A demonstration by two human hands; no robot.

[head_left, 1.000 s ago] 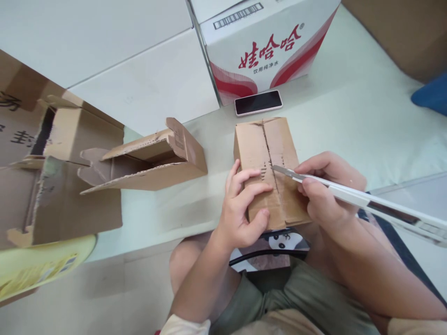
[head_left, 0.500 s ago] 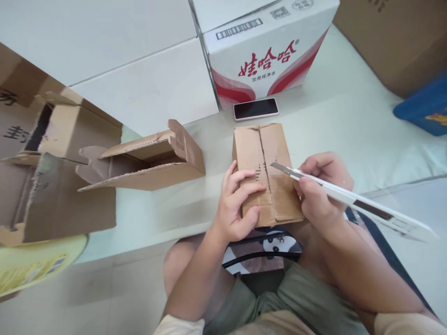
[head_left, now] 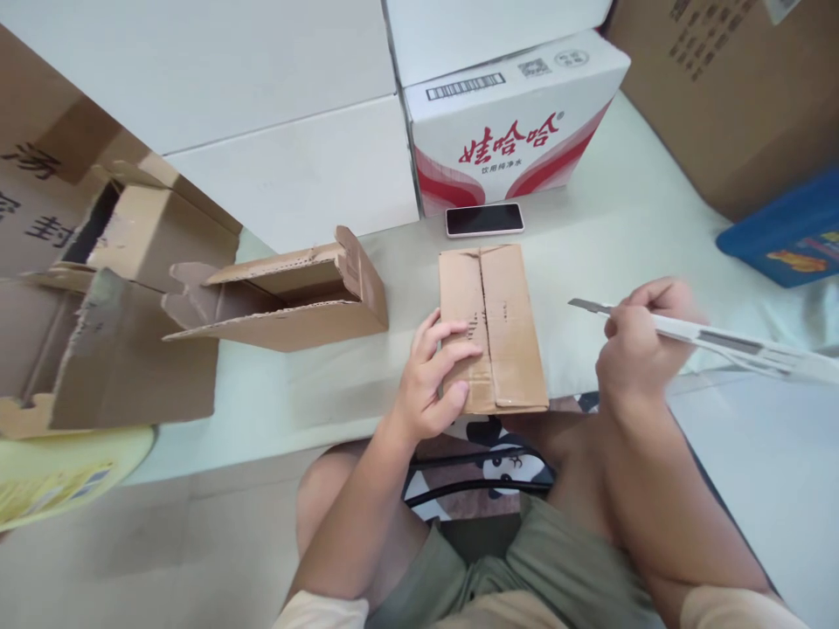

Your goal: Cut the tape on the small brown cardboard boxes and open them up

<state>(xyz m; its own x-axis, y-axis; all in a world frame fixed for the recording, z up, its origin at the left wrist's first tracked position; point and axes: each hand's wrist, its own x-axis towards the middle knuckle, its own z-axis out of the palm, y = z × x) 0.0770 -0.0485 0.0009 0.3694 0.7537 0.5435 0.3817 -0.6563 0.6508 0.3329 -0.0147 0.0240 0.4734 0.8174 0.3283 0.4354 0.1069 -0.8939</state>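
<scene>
A small brown cardboard box [head_left: 515, 349] lies in front of me on the pale green cloth, a dark seam running down the middle of its top. My left hand [head_left: 429, 380] rests on its left side and top, fingers spread and lying over the cardboard. Off to the right of the box, my right hand [head_left: 635, 349] is closed around a white utility knife [head_left: 727, 339]. The knife's blade is out and points left toward the box, with a gap between them. Some blur covers the right fingers.
An opened cardboard box [head_left: 294, 319] lies to the left, with larger opened cartons [head_left: 137, 349] beyond it. A phone [head_left: 485, 219] sits before a white and red carton [head_left: 511, 148]. A blue container [head_left: 786, 227] stands at right, a yellow item [head_left: 72, 472] at lower left.
My right hand has moved right with the utility knife, taking the blade away from above the box. My left hand stays on the box. The view has shifted slightly.
</scene>
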